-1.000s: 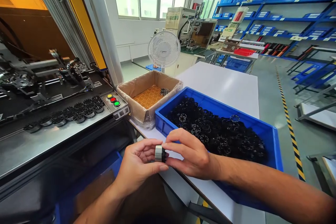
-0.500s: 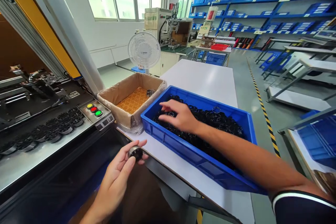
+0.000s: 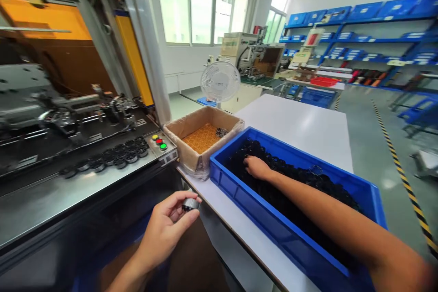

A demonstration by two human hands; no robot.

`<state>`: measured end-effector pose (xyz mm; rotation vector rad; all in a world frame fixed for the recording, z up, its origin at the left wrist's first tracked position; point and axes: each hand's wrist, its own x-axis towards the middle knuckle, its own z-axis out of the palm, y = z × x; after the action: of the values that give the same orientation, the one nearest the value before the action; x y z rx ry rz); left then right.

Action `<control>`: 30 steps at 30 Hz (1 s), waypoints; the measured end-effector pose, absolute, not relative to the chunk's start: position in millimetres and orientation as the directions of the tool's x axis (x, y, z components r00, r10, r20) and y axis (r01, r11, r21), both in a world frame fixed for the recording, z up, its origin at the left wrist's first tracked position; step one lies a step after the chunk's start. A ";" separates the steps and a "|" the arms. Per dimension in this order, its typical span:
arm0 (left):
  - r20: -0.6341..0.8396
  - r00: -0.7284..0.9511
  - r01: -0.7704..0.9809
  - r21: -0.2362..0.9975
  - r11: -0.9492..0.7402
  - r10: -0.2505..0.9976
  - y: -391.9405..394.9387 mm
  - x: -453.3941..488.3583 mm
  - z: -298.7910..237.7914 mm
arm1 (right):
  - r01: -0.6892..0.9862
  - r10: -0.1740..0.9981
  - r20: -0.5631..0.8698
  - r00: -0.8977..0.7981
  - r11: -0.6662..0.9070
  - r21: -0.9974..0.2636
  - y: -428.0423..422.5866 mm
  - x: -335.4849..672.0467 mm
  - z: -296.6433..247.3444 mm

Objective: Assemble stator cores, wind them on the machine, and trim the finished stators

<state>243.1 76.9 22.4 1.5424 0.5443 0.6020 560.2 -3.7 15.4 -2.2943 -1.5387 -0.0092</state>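
Left hand [image 3: 164, 228] grip pinching metal ring [image 3: 190, 204], right hand [image 3: 256, 167] in blue bin [image 3: 239, 191] – grip hidden

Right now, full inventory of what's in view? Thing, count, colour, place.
blue bin: one, blue, on the white table, near edge
black parts: a heap, black, filling the blue bin
cardboard box: one, brown, plastic-lined, left of the bin, orange layer inside
white table: one, white, under bin and box
desk fan: one, white, behind the box
push buttons: three, yellow, red, green, on the machine ledge
ring parts: a row, dark, on the machine ledge
shelving: blue, with blue bins, far wall
left hand: fingers pinching a small metal ring
right hand: in the bin, on the black parts
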 end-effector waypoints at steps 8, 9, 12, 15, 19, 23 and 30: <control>0.154 0.686 -0.170 0.984 -0.050 0.711 81.5 239.9 18.2 | 0.908 0.891 0.216 0.400 -0.352 -0.227 -1.5 571.2 37.0; 0.151 0.685 -0.158 0.986 -0.057 0.713 79.7 242.2 19.5 | 0.921 0.892 0.274 0.358 -0.290 -0.260 -8.4 560.6 40.2; 0.112 0.704 -0.172 0.985 0.015 0.702 72.3 251.7 22.7 | 0.893 0.805 0.584 0.106 0.182 -0.412 -33.3 511.0 46.8; 0.075 0.773 -0.210 0.967 0.143 0.630 64.0 261.8 21.8 | 0.752 0.709 0.705 -0.001 0.465 -0.467 -48.2 465.4 45.8; 0.074 0.821 -0.252 0.937 0.243 0.567 54.2 273.0 17.3 | 0.696 0.707 0.707 -0.021 0.518 -0.498 -51.9 449.4 40.0; 0.059 0.827 -0.270 0.914 0.302 0.559 46.8 280.9 16.2 | 0.713 0.707 0.706 -0.032 0.511 -0.480 -53.6 452.7 38.6; 0.060 0.791 -0.314 0.894 0.320 0.609 42.9 284.0 17.6 | 0.712 0.682 0.722 -0.114 0.563 -0.420 -55.4 449.9 40.3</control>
<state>284.0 42.9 17.6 1.0864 0.3124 0.6195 449.9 -55.4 40.3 -1.1423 -1.8251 -0.0382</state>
